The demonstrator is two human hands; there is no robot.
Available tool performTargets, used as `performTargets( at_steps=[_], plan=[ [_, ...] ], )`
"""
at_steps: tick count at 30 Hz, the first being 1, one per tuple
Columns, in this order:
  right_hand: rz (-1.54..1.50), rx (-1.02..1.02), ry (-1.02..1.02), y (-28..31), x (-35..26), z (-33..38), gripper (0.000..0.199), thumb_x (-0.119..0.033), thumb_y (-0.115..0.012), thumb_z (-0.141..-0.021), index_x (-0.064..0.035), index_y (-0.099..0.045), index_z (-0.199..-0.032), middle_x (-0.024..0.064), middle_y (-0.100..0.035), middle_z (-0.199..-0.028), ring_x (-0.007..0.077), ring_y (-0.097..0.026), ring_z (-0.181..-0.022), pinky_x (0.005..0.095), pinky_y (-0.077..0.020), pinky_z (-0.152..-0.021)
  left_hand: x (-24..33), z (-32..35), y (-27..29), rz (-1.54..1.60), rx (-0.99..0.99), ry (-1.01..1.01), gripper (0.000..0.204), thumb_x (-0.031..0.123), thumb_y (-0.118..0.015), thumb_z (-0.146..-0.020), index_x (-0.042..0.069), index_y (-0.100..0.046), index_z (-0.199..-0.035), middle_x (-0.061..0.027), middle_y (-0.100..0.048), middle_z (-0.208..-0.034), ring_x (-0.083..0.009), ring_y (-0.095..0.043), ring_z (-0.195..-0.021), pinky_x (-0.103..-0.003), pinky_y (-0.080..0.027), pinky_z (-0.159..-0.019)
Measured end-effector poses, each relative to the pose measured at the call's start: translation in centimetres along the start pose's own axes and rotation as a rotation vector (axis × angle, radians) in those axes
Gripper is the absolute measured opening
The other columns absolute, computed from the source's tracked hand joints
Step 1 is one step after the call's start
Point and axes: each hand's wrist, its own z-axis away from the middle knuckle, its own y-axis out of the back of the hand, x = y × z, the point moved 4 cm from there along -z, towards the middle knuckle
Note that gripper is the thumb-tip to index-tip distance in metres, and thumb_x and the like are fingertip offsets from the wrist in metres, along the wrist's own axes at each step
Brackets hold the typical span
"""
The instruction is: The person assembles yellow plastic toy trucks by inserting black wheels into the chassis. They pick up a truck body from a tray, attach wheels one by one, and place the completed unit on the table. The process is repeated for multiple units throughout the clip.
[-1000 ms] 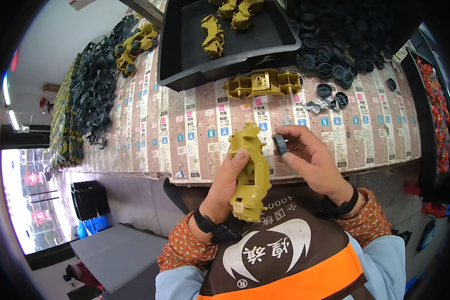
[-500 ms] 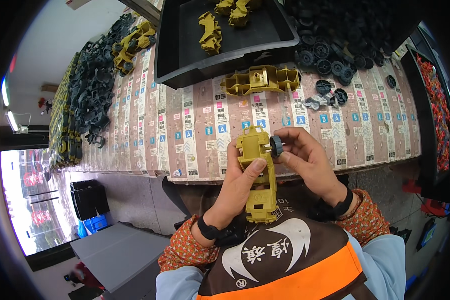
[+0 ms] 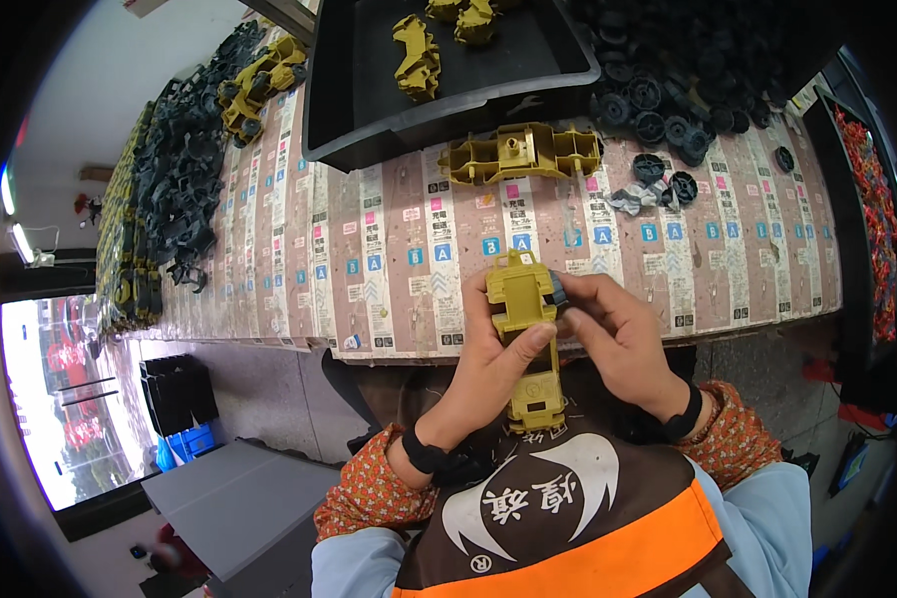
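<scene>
My left hand (image 3: pixel 493 364) is closed round a yellow plastic toy car chassis (image 3: pixel 524 296), its thumb lying across the middle of the part. The chassis stands lengthwise over the table's near edge, its lower end in front of my apron. My right hand (image 3: pixel 623 344) pinches a dark toy wheel (image 3: pixel 556 290) against the chassis's upper right side. The wheel sits close to the chassis wall; my fingers partly hide it, and I cannot tell how far it is on its axle. A second yellow chassis (image 3: pixel 521 154) lies on the table beyond my hands.
A black tray (image 3: pixel 448 125) holding yellow chassis parts stands at the back. Heaped dark wheels (image 3: pixel 658 110) lie right of it, with a few loose ones nearby. Dark plastic parts (image 3: pixel 174 179) and a yellow chassis with wheels (image 3: pixel 259 88) are at left. A box of red pieces (image 3: pixel 867 199) stands far right.
The wheel has come closer against the chassis side, with my right hand pressing in. The chassis has moved slightly right and up in my left hand.
</scene>
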Motion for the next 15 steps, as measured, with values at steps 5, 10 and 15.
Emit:
performTargets(
  at_steps=[5,10,15],
  plan=[
    [0.205,-0.073,0.202,-0.6,-0.8,0.3,0.053,0.008,-0.053,-0.094,0.0019,-0.045,-0.146,0.0178,-0.072,-0.117,0.0287,-0.072,-0.114,0.0355,-0.0569,-0.094,0.2,-0.1,-0.1,0.008,-0.053,0.006,0.061,0.018,-0.068,-0.102,0.006,-0.026,-0.146,-0.0088,-0.053,-0.129,-0.0155,-0.056,-0.117,-0.033,-0.049,-0.101],
    [0.403,-0.099,0.233,-0.1,-0.8,0.5,0.047,0.007,-0.052,-0.087,-0.0005,-0.046,-0.134,0.0228,-0.071,-0.093,0.0415,-0.073,-0.088,0.0436,-0.0574,-0.074,-0.8,-0.2,0.0,-0.159,-0.138,0.018,0.054,0.014,-0.065,-0.104,0.006,-0.027,-0.142,-0.0079,-0.054,-0.127,-0.0139,-0.057,-0.115,-0.032,-0.051,-0.098],
    [0.512,-0.069,0.231,0.0,-2.5,0.5,0.036,0.005,-0.052,-0.083,-0.0022,-0.047,-0.117,0.0216,-0.062,-0.069,0.0471,-0.063,-0.064,0.0505,-0.0474,-0.056,0.2,-0.3,-0.8,-0.009,-0.151,0.063,0.051,0.016,-0.065,-0.104,0.006,-0.029,-0.14,-0.007,-0.054,-0.126,-0.0123,-0.055,-0.115,-0.031,-0.051,-0.097]
  ],
)
